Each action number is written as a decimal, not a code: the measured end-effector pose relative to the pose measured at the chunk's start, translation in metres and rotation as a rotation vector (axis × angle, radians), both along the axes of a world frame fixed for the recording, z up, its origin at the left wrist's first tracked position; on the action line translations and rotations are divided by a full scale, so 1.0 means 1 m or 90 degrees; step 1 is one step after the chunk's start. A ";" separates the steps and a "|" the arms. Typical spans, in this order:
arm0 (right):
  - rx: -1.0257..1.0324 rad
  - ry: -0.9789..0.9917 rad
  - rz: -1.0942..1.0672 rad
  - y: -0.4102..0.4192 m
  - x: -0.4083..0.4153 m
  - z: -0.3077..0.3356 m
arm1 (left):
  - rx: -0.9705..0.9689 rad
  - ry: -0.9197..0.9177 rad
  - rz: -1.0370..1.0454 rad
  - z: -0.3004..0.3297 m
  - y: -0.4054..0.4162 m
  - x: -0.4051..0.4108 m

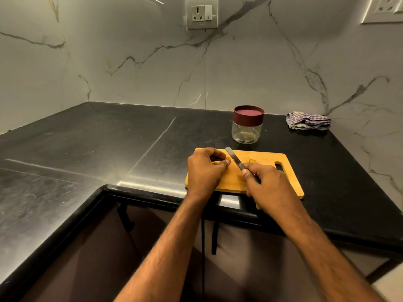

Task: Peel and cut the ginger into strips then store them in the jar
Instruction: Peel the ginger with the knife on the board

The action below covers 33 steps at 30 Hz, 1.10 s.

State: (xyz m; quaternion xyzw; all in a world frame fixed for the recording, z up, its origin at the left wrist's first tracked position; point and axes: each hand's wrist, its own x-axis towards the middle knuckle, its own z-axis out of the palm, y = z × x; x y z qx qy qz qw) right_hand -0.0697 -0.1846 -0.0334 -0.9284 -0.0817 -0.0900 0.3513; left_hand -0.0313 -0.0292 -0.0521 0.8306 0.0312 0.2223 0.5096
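Observation:
A wooden cutting board (pixel 268 162) lies at the counter's front edge. Over its left part my left hand (pixel 204 170) pinches a small piece of ginger (pixel 227 159), mostly hidden by my fingers. My right hand (pixel 267 186) grips the handle of a knife (pixel 234 158); its blade points up and left, just right of the ginger. A few pale ginger bits (pixel 250 160) lie on the board behind the blade. A clear glass jar (pixel 247 130) with a maroon lid on stands just behind the board, a few pieces at its bottom.
A crumpled checked cloth (pixel 308 123) lies at the back right by the marble wall. The black stone counter (pixel 109 144) stretches left and turns a corner. A wall socket (pixel 201 15) sits above.

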 end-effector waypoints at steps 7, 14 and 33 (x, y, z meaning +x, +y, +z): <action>-0.002 0.056 -0.006 -0.006 -0.006 0.004 | -0.007 0.011 -0.036 0.001 -0.005 0.002; -0.022 0.025 -0.026 -0.006 -0.009 0.004 | -0.013 0.020 -0.018 0.002 -0.007 -0.002; -0.121 0.003 -0.075 -0.028 -0.026 0.011 | 0.016 -0.003 -0.035 0.001 -0.043 -0.019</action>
